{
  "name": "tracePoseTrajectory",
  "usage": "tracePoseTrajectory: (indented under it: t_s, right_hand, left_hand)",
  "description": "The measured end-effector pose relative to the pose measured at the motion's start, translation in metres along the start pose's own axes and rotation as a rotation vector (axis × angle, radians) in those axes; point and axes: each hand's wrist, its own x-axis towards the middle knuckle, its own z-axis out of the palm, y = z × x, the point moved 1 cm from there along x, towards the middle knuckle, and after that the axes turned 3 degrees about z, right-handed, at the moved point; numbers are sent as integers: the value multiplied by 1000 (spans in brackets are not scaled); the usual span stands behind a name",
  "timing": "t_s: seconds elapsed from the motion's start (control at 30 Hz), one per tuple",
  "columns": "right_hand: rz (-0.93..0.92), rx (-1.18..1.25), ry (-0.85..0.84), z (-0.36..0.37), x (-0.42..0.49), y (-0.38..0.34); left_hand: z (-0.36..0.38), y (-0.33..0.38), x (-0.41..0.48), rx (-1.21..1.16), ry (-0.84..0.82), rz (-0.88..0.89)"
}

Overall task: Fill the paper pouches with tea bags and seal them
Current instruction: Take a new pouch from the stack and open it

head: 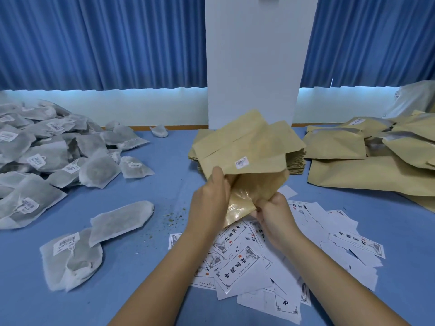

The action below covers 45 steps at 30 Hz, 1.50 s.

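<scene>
My left hand (209,198) and right hand (274,216) clamp their grip on one pouch (249,144), centre frame; it looks unfilled, tea bags (47,149) heaped upper left.

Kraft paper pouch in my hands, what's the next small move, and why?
Probably hold the kraft paper pouch with the right hand alone and reach the left hand for the flat tea bag lying just left of it. Both hands pinch the pouch at its spread mouth, the shiny lining shows, and no tea bag is visible inside.
</scene>
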Motion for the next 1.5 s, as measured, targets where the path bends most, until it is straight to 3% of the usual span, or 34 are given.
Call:
tracePoseTrajectory:
  t_s: [0.1,0.23,0.37,0.5,0.67,0.77,0.87,0.93,0.97,1.03,1.07,1.17,1.23,1.33,1.5]
  right_hand:
    - [-39,2,-7,0,2,-3]
    - [-80,-141,-8,-4,2,-1]
    - [-93,-184,-16,-2,1,-3]
    - [-39,-220,34,-4,2,-3]
    - [29,-190,117,-7,4,1]
    - [85,-66,94,-8,5,3]
    - [96,26,97,-6,3,3]
    - [114,99,135,-8,3,-2]
    - [125,127,149,-11,4,-7]
    - [148,178,171,-16,6,-16]
    - [162,206,182,-17,6,-20]
    - [187,249,194,-8,6,-26]
    - [178,250,173,7,6,-27]
    - [163,247,117,38,5,-26]
    - [149,316,56,93,8,-23]
  left_hand:
    - [5,13,-5,37,-126,140]
    - [22,14,-10,312,-316,35]
    - [16,6,-8,291,-367,116]
    - [10,10,-8,253,-289,193]
    - [-7,5,-4,80,120,192]
    - [-17,-4,-1,15,230,180]
    - [-22,-2,0,-10,204,380]
    - [-29,0,1,-88,38,530]
    - [-34,-1,1,-156,-98,517]
    - [-45,-11,-2,-264,-303,319]
    - [-49,-24,-5,-218,-330,146]
    - [-72,-77,-18,446,-454,-626]
    - [-87,-102,-32,526,-554,-950]
    - [-87,-117,-41,488,-601,-917]
    - [-83,-129,-36,514,-399,-639]
